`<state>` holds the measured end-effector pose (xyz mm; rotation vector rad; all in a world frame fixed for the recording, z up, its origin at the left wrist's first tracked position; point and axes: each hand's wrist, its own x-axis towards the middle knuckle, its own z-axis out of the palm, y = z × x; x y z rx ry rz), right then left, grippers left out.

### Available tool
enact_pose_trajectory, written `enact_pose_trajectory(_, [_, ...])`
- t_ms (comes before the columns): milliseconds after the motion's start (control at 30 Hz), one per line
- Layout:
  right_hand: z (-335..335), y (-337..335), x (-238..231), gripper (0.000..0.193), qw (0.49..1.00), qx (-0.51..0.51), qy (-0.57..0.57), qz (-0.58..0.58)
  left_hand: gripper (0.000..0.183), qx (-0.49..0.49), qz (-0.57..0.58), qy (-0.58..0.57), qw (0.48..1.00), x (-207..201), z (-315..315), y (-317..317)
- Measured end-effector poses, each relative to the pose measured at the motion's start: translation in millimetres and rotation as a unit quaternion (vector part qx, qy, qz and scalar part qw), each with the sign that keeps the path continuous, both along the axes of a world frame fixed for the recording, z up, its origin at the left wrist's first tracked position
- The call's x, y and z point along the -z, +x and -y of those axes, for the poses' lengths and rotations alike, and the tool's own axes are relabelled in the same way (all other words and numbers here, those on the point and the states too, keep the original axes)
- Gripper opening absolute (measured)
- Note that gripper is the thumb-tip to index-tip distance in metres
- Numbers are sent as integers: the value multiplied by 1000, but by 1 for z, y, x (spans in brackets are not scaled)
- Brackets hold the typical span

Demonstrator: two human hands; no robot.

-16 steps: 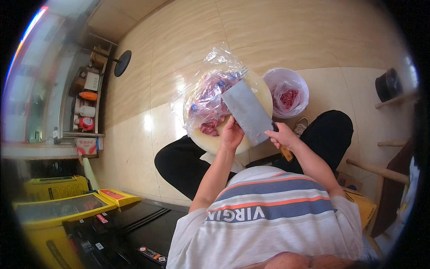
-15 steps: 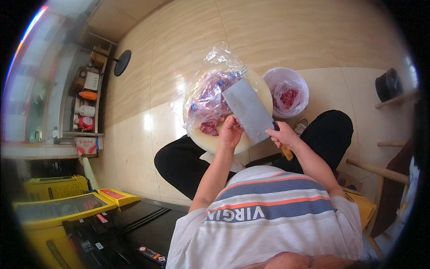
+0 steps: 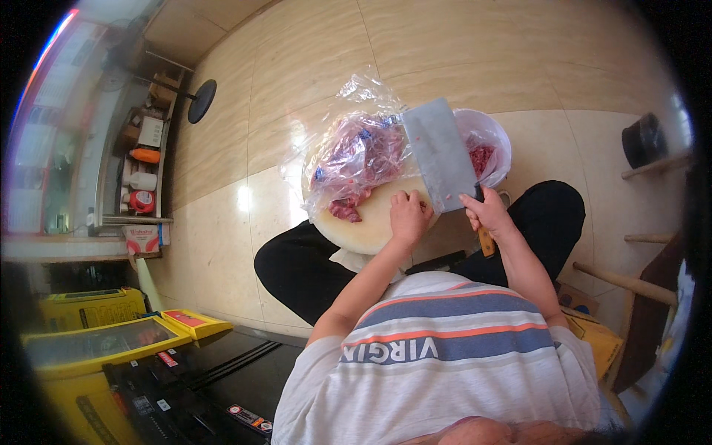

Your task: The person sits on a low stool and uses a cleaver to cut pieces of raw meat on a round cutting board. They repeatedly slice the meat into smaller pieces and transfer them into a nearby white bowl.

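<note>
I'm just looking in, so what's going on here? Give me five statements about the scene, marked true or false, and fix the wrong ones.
1. The right hand holds a cleaver. True.
2. Clear plastic partly covers meat on a round board. True.
3. Both hands grip the handle. False: only the right does; the left hand curls over the board.
4. The bucket is empty. False: the white bucket holds red pieces.
5. The trousers are black. True.

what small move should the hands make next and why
Probably ease the left hand away from the cleaver: the curled fingers sit close beside it, while the right hand holds it across the right edge of the round board.
</note>
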<state>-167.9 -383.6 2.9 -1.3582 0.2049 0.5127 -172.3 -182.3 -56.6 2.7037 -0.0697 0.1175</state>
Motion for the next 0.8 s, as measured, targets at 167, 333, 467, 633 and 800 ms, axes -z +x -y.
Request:
enact_pose_trajectory(167, [4,0,0,19,1000,16,7,8,11,39,21,-16,999,19,-11,4])
enact_pose_trajectory(333, [8,1,-6,18,999,45,24,1,5,-33,-180,-362,914,34,-63,10])
enact_pose_trajectory(467, [19,1,-18,18,996,79,49,4,5,-146,-310,-688,640,1,-83,24])
enact_pose_trajectory(633, [43,16,-58,18,990,128,24,51,7,-97,-378,-714,581,-31,-55,44])
enact_pose_trajectory(800, [79,59,-92,17,969,208,-40,124,10,-24,-472,-640,606,-32,38,87])
